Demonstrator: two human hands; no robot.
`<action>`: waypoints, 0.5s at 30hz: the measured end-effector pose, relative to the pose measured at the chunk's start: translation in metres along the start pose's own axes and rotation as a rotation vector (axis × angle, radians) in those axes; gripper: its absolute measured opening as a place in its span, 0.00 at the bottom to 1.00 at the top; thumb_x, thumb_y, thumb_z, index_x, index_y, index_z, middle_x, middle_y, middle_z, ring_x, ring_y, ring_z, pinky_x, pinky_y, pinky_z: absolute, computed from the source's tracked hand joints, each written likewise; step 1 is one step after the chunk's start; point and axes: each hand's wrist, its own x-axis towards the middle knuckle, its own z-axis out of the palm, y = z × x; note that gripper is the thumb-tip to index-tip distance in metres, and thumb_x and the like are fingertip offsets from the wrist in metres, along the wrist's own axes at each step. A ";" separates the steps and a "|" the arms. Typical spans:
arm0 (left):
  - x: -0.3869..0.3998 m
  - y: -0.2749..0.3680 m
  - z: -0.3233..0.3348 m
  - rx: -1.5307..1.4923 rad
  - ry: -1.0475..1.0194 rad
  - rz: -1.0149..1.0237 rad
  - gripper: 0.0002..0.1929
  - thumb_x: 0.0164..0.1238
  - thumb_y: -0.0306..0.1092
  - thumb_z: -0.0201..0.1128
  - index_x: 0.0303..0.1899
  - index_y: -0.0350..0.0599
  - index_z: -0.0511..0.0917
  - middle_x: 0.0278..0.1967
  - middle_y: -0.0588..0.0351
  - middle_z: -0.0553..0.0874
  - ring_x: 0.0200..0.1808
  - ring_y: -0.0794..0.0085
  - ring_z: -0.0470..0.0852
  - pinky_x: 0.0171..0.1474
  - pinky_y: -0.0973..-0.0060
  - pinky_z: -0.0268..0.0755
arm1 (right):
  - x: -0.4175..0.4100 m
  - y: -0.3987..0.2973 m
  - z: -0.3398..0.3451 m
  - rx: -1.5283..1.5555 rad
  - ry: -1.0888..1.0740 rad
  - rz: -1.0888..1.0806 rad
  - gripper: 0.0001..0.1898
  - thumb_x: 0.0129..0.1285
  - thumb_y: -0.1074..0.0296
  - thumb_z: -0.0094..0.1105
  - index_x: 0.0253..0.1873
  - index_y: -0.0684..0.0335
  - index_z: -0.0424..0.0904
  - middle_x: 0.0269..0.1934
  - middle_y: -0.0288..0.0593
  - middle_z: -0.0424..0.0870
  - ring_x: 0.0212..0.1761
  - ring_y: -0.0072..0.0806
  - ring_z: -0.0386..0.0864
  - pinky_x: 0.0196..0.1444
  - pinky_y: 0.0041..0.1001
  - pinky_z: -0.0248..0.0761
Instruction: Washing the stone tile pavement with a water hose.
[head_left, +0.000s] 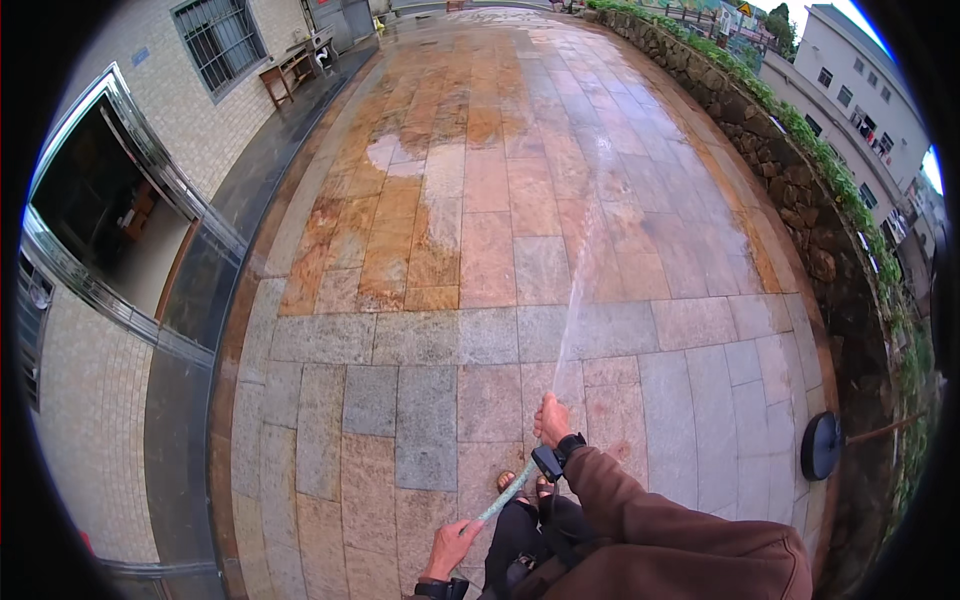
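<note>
My right hand (553, 420) grips the front end of a pale green garden hose (506, 496), its fingers hiding the outlet. A jet of water (576, 292) leaves this hand and lands farther up on the stone paving (487, 259). Lower down, my left hand (452, 546) holds the same hose behind the right one. Both wrists wear black straps, and a small black device (547, 463) sits at the right wrist. The paving is wet and orange-brown in the upper part, greyer near my sandalled feet (545, 487).
On the left a tiled house wall (90, 442) has an open doorway (97, 202); a wooden table (289, 75) stands beyond. A dark kerb strip (180, 390) runs along it. At the right are a rough stone wall (757, 154) with plants and a round black object (821, 446) with a stick.
</note>
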 end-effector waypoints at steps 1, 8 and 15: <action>0.002 0.006 -0.009 -0.011 0.009 -0.025 0.18 0.63 0.49 0.60 0.35 0.39 0.81 0.19 0.47 0.77 0.22 0.62 0.76 0.29 0.68 0.68 | -0.003 -0.006 0.012 -0.003 -0.011 0.017 0.14 0.60 0.53 0.44 0.26 0.55 0.61 0.15 0.32 0.57 0.11 0.23 0.53 0.14 0.27 0.48; 0.011 0.067 -0.042 -0.013 0.153 -0.034 0.18 0.63 0.48 0.61 0.31 0.38 0.79 0.18 0.44 0.74 0.19 0.59 0.73 0.26 0.68 0.65 | 0.003 -0.043 0.066 -0.050 -0.116 0.036 0.14 0.60 0.54 0.45 0.26 0.56 0.61 0.16 0.33 0.58 0.12 0.22 0.53 0.15 0.26 0.48; 0.046 0.138 -0.027 0.094 0.228 -0.042 0.17 0.61 0.47 0.62 0.29 0.39 0.79 0.18 0.44 0.74 0.18 0.59 0.72 0.25 0.68 0.65 | 0.032 -0.095 0.051 -0.003 -0.176 0.075 0.15 0.61 0.52 0.44 0.28 0.56 0.61 0.16 0.32 0.57 0.12 0.21 0.52 0.14 0.26 0.47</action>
